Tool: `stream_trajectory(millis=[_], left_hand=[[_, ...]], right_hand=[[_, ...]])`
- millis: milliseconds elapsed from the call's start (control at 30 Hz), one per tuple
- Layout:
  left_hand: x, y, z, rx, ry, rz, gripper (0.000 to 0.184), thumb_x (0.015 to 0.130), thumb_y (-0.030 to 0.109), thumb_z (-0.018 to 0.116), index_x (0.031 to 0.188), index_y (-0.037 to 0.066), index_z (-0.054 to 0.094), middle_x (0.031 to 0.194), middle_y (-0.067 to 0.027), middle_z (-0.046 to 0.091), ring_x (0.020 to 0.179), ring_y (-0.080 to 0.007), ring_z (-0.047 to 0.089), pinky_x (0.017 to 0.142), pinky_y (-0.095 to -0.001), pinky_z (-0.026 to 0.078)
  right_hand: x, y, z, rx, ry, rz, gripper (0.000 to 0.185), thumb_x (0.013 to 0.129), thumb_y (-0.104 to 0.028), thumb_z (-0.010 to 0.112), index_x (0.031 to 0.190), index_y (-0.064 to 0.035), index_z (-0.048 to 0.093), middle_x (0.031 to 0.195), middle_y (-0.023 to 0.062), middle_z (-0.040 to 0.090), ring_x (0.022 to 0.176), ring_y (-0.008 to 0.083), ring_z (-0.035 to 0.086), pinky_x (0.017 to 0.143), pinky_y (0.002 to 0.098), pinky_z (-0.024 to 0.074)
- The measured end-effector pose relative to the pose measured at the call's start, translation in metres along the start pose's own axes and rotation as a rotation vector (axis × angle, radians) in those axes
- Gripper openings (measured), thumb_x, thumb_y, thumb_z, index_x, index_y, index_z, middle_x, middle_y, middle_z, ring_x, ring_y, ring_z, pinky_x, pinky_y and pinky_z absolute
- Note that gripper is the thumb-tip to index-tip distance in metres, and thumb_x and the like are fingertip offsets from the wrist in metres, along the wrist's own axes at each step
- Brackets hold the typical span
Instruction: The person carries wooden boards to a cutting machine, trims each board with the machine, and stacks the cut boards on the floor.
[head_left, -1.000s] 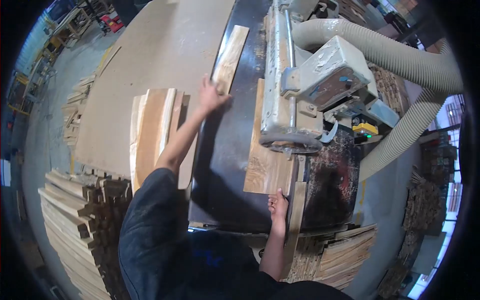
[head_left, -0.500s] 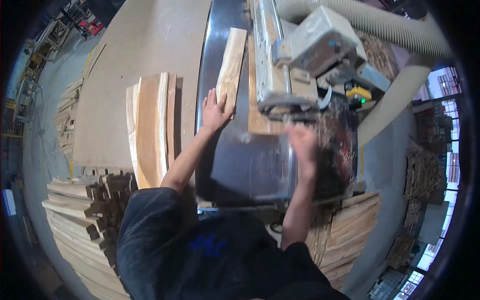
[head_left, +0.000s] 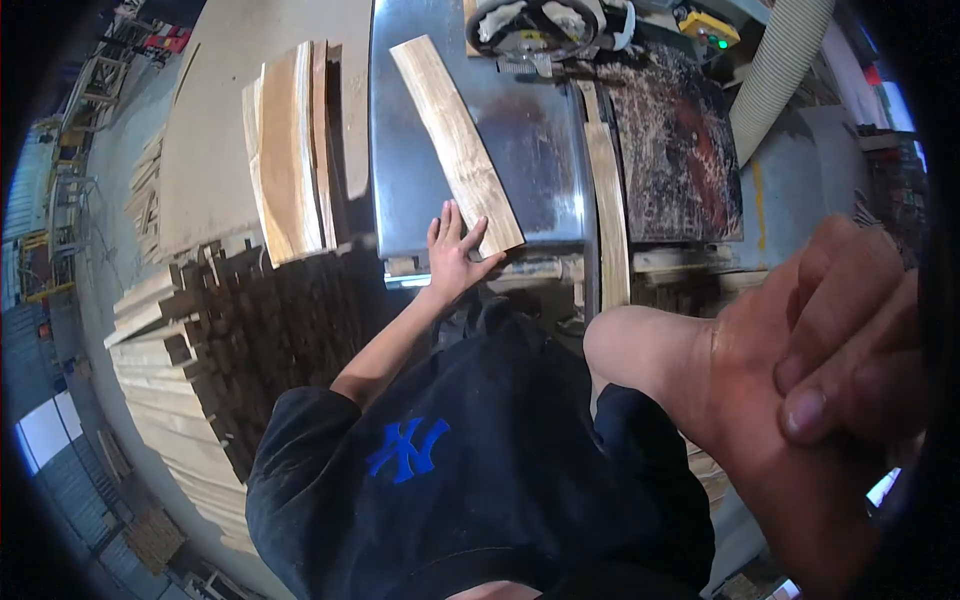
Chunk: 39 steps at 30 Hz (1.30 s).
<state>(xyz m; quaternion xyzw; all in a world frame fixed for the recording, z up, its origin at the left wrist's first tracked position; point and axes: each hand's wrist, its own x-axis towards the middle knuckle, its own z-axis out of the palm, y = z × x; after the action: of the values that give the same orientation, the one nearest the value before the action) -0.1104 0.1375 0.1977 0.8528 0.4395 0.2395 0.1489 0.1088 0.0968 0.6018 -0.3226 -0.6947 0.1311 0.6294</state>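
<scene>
A pale wooden board lies slanted on the smooth metal machine table, its near end at the table's front edge. My left hand rests on that near end, with its fingers spread and the thumb out to the side. Raised close to the camera at the right is my right hand, its fingers curled in. Whatever may be inside those fingers is hidden. A narrow wooden strip lies along the table's right side and sticks out past the front edge.
A machine head stands over the far end of the table. Several boards lie on the brown side table. Stacked timber is at lower left. A ribbed hose and dusty machine surface are at right.
My right hand has risen from beside the machine head to near the camera. The board under my left hand has turned and come closer to me. The view has tipped downward.
</scene>
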Motion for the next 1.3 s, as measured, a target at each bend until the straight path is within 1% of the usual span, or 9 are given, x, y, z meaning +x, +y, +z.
stream_trajectory(millis=[300, 467, 800, 1067, 1133, 1167, 1200, 1267, 1300], left_hand=[[-0.036, 0.076, 0.035, -0.002, -0.171, 0.060, 0.074, 0.059, 0.054, 0.082, 0.124, 0.022, 0.066, 0.147, -0.0304, 0.034, 0.143, -0.0410, 0.026, 0.111, -0.0567, 0.019], [-0.015, 0.097, 0.058, 0.000, -0.180, 0.057, 0.075, 0.059, 0.045, 0.084, 0.128, 0.022, 0.064, 0.147, -0.0319, 0.034, 0.142, -0.0388, 0.029, 0.111, -0.0546, 0.022], [0.060, 0.058, 0.064, -0.162, -0.330, 0.168, 0.078, 0.057, 0.049, 0.085, 0.126, 0.016, 0.065, 0.143, -0.0388, 0.032, 0.142, -0.0429, 0.026, 0.115, -0.0478, 0.020], [0.150, 0.013, 0.080, -0.184, -0.305, 0.202, 0.077, 0.058, 0.054, 0.083, 0.124, 0.018, 0.067, 0.148, -0.0320, 0.031, 0.141, -0.0442, 0.026, 0.117, -0.0409, 0.020], [0.163, 0.013, 0.076, -0.178, -0.312, 0.172, 0.078, 0.055, 0.054, 0.083, 0.124, 0.022, 0.066, 0.147, -0.0330, 0.032, 0.141, -0.0415, 0.028, 0.117, -0.0425, 0.022], [0.169, 0.010, 0.077, -0.171, -0.299, 0.168, 0.078, 0.054, 0.053, 0.083, 0.124, 0.023, 0.066, 0.147, -0.0324, 0.032, 0.142, -0.0406, 0.028, 0.117, -0.0442, 0.022], [0.173, 0.007, 0.078, -0.162, -0.283, 0.159, 0.079, 0.054, 0.053, 0.083, 0.124, 0.023, 0.066, 0.147, -0.0318, 0.032, 0.142, -0.0397, 0.028, 0.116, -0.0459, 0.022], [0.184, 0.006, 0.066, -0.209, -0.292, 0.145, 0.077, 0.055, 0.052, 0.083, 0.124, 0.022, 0.067, 0.147, -0.0311, 0.034, 0.143, -0.0390, 0.028, 0.116, -0.0488, 0.021], [0.190, -0.009, 0.067, -0.281, -0.305, 0.176, 0.075, 0.057, 0.051, 0.083, 0.124, 0.021, 0.067, 0.147, -0.0305, 0.035, 0.143, -0.0385, 0.027, 0.116, -0.0496, 0.021]], right_hand=[[-0.073, -0.045, -0.057, 0.094, 0.121, 0.014, 0.066, 0.095, -0.065, 0.038, 0.090, -0.0023, 0.059, 0.060, -0.0007, 0.042, 0.052, 0.0092, 0.032, 0.050, 0.0287, 0.0234], [-0.100, -0.066, -0.092, 0.069, 0.212, 0.004, 0.065, 0.095, -0.064, 0.038, 0.089, -0.0029, 0.060, 0.060, -0.0007, 0.043, 0.052, 0.0090, 0.032, 0.050, 0.0287, 0.0237], [-0.099, -0.048, -0.101, 0.096, 0.317, -0.016, 0.063, 0.096, -0.062, 0.037, 0.089, -0.0041, 0.060, 0.061, -0.0007, 0.043, 0.052, 0.0087, 0.033, 0.050, 0.0286, 0.0244], [-0.067, 0.018, -0.077, 0.230, 0.318, -0.055, 0.062, 0.097, -0.061, 0.037, 0.089, -0.0049, 0.060, 0.061, -0.0007, 0.044, 0.052, 0.0084, 0.033, 0.050, 0.0286, 0.0249], [-0.092, 0.079, -0.046, -0.133, 0.632, 0.178, 0.015, 0.094, -0.015, 0.053, 0.082, -0.0084, 0.055, 0.065, 0.0000, 0.049, 0.050, 0.0104, 0.040, 0.050, 0.0250, 0.0352], [-0.098, 0.103, -0.023, -0.043, 0.721, 0.527, 0.025, 0.099, -0.021, 0.052, 0.078, -0.0074, 0.057, 0.064, -0.0006, 0.052, 0.052, 0.0078, 0.044, 0.051, 0.0246, 0.0367], [-0.118, 0.136, -0.008, -0.194, 0.546, 0.834, 0.048, 0.102, -0.041, 0.047, 0.078, -0.0034, 0.066, 0.066, 0.0027, 0.060, 0.055, 0.0083, 0.052, 0.056, 0.0230, 0.0406], [-0.201, 0.226, 0.032, -0.358, 0.272, 0.952, 0.046, 0.102, -0.036, 0.047, 0.087, 0.0024, 0.068, 0.076, 0.0094, 0.070, 0.069, 0.0210, 0.064, 0.067, 0.0335, 0.0489], [-0.205, 0.232, 0.047, -0.517, -0.038, 1.122, 0.041, 0.101, -0.032, 0.048, 0.097, 0.0034, 0.068, 0.087, 0.0172, 0.070, 0.084, 0.0313, 0.067, 0.080, 0.0391, 0.0504]])
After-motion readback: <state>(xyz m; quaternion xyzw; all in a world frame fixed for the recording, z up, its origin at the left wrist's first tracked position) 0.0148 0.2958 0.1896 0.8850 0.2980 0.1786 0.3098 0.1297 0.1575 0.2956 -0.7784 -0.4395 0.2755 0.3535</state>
